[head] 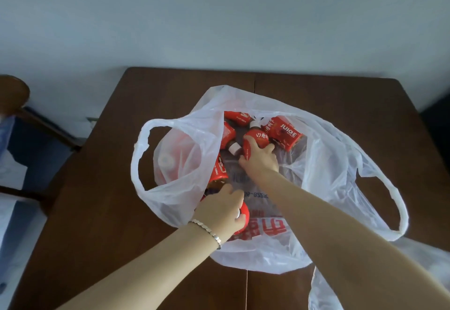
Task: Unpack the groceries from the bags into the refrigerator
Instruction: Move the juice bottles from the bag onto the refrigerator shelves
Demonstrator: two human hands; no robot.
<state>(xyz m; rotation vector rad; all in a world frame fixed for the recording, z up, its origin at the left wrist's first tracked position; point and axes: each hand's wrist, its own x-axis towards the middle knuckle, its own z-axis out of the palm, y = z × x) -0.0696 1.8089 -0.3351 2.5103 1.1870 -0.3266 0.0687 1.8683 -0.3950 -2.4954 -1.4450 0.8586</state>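
Red-labelled juice bottles [286, 134], one reading "JUICE", lay inside a white plastic bag [328, 163] on a brown table [121, 188]. The right hand [260, 158] gripped one bottle [255, 142]; the left hand [222, 208], wearing a bracelet [208, 231], clasped another bottle [243, 214].

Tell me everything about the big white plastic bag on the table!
The white plastic bag is thin and see-through, with two loop handles spread out to the sides. It lies open and crumpled on the brown wooden table, with red print on its near side. Red-labelled juice bottles lie jumbled inside. The left hand and the right hand both reach in, each gripping a bottle.
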